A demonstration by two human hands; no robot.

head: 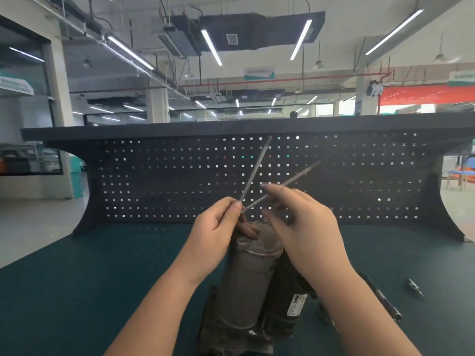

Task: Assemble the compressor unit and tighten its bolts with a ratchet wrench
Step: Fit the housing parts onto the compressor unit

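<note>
Middle of the frame, the left hand (218,222) pinches the bottom ends of two long bolts (255,169) that fan up in a V against the pegboard (359,176). The right hand (300,222) is loosely spread, fingertips at one bolt, though it's too blurred to tell if it grips. The compressor unit (246,283) sits on the green tabletop (90,278) right under both hands. A ratchet wrench (380,296) lies lower right, beside a small socket (415,287).
</note>
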